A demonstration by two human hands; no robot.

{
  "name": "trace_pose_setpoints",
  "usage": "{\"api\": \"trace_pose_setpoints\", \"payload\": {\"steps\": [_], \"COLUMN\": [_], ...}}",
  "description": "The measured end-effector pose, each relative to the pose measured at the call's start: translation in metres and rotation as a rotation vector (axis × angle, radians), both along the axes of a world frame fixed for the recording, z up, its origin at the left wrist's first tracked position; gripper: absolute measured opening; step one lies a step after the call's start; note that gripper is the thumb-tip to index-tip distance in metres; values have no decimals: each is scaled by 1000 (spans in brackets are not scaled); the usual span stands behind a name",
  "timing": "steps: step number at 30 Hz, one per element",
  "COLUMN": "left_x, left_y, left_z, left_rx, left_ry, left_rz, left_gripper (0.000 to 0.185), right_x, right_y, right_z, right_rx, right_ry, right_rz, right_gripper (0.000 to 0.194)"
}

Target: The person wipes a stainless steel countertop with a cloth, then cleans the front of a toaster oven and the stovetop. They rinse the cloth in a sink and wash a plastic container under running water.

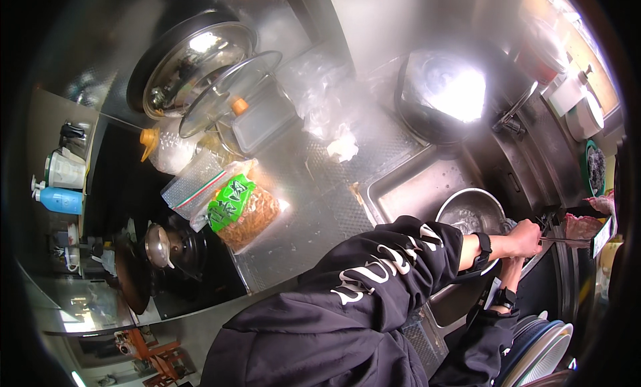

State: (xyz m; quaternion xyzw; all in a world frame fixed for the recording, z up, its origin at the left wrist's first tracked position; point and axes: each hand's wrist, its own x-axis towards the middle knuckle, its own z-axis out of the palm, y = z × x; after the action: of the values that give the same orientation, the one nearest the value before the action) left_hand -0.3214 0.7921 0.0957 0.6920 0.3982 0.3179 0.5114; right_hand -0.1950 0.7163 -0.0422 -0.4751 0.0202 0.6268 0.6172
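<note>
My left hand [526, 238] has its fingers curled at the right rim of a round metal bowl [470, 212] with shiny, clear contents inside. A small greyish thing [509, 224] shows beside this hand; what it is, I cannot tell. My right hand [513, 265] lies close below the left, partly hidden by it. What either hand grips is not clear. The bowl stands over a stainless steel sink [405, 192]. A faucet [511, 123] rises beyond the bowl. Both wrists bear dark bands.
A large lidded pan [435, 97] stands above the sink. Plates [538, 352] stack at lower right. On the counter lie a plastic bag of brown food [250, 217], a plastic container [263, 119], a glass lid [225, 94] and an orange-capped jug [173, 147]. A cooktop [200, 292] is at left.
</note>
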Motion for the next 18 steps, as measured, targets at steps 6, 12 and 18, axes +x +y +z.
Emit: {"api": "trace_pose_setpoints", "payload": {"steps": [6, 12, 18], "left_x": [-1, -10, -10], "left_y": [9, 13, 19], "left_z": [-9, -31, -26], "left_rx": [272, 78, -41], "left_ry": [315, 180, 273], "left_rz": [36, 175, -213], "left_gripper": [21, 27, 40], "right_x": [-13, -51, -64], "right_y": [21, 17, -13], "right_z": [6, 57, 74], "right_rx": [175, 5, -163], "right_ry": [142, 69, -37], "right_rz": [136, 3, 97], "right_gripper": [47, 43, 57]}}
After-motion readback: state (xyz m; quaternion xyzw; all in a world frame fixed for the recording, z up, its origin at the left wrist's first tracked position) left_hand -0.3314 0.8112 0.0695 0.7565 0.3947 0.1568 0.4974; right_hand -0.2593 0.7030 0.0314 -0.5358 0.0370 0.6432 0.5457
